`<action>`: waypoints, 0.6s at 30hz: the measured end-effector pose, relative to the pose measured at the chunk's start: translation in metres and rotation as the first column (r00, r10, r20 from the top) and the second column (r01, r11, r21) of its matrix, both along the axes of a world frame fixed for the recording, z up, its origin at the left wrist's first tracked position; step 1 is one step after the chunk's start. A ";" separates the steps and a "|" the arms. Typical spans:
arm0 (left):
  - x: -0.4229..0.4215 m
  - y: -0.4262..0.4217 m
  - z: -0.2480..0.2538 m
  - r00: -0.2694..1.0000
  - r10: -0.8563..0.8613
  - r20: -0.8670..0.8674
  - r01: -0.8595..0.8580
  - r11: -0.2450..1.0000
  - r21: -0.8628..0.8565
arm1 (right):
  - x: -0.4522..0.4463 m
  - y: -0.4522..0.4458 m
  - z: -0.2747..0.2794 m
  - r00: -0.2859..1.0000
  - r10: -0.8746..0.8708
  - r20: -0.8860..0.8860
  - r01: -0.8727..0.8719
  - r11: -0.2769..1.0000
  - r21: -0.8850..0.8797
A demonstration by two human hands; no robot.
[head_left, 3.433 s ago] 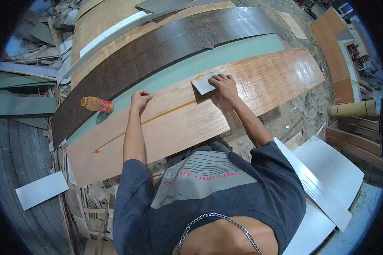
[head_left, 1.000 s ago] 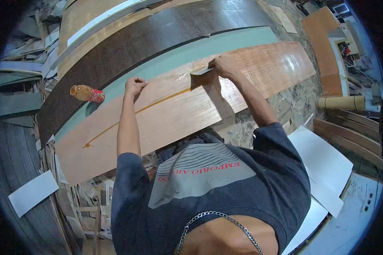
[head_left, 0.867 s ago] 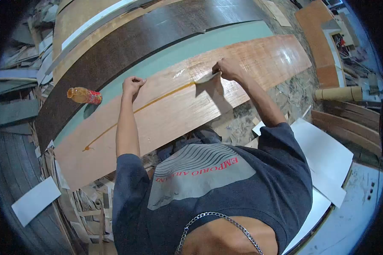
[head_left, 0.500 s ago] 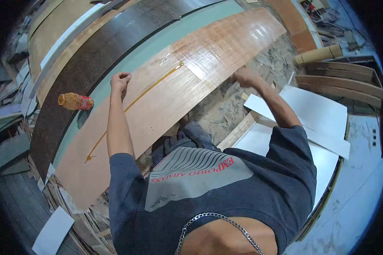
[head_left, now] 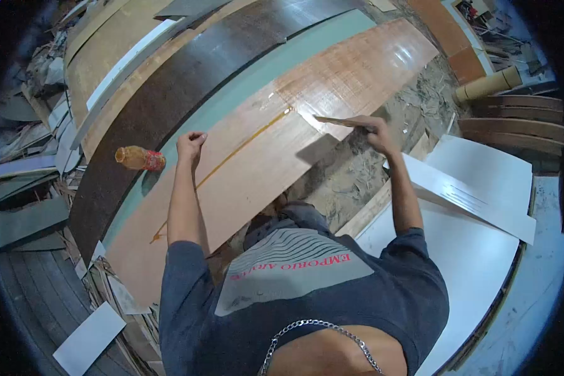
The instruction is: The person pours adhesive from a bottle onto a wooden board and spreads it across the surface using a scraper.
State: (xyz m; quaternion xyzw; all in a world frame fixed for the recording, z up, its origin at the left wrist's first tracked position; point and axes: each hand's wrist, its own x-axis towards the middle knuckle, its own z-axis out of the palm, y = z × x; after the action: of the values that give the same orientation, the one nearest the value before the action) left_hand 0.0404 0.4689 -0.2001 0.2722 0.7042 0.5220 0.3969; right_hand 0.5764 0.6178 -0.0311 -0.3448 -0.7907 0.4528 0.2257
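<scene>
A long, thin wooden sheet (head_left: 232, 207) lies across the view, with a line of amber glue (head_left: 244, 145) along it. The sheet's far right part has a wet-looking sheen. My right hand (head_left: 377, 133) grips a thin, flat spreader (head_left: 335, 121), seen nearly edge-on, above the sheet's near edge. The spreader's tip is close to the upper end of the glue line. My left hand (head_left: 191, 145) is closed at the sheet's far edge, its fingers curled and nothing visible in them. Left of it stands a plastic bottle (head_left: 141, 158) with a red label and amber smears inside.
Under the sheet lie a pale green board (head_left: 232, 103) and a dark brown board (head_left: 150, 94). White panels (head_left: 476, 163) are at my right, near curved wooden pieces (head_left: 514, 122) and a cardboard tube (head_left: 489, 84). Wood scraps (head_left: 363, 169) litter the floor.
My right hand has come up and turned, so the spreader now shows over the sheet. The whole view has shifted slightly; my left hand stays at the sheet's far edge.
</scene>
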 end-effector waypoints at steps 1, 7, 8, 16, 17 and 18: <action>-0.004 0.000 -0.006 0.998 0.007 -0.060 -0.008 1.000 -0.015 | -0.019 0.007 -0.003 1.000 0.006 -0.013 -0.007 0.999 -0.033; 0.006 -0.001 0.014 0.983 -0.052 -0.175 0.035 0.995 -0.098 | -0.022 0.047 -0.010 0.986 0.072 -0.151 -0.091 0.988 -0.126; 0.009 0.000 0.019 0.962 -0.054 -0.267 0.019 0.991 -0.131 | -0.013 0.056 -0.015 0.994 0.023 -0.103 -0.035 0.992 -0.121; -0.008 -0.001 -0.005 0.998 -0.052 -0.021 0.052 0.999 -0.003 | 0.027 0.078 -0.045 0.924 -0.107 0.368 -0.119 0.833 0.541; -0.007 -0.001 -0.002 0.996 -0.047 -0.079 0.044 0.998 -0.047 | 0.027 0.074 -0.054 0.880 -0.154 0.450 -0.209 0.725 0.656; -0.004 -0.001 0.000 0.990 -0.043 -0.135 0.031 0.995 -0.090 | 0.027 0.069 -0.063 0.823 -0.186 0.537 -0.307 0.650 0.695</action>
State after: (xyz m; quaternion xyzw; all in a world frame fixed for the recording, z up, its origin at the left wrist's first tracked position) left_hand 0.0364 0.4678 -0.2003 0.3028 0.7468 0.4631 0.3690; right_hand 0.6029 0.6863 -0.0941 -0.3081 -0.9467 -0.0347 0.0877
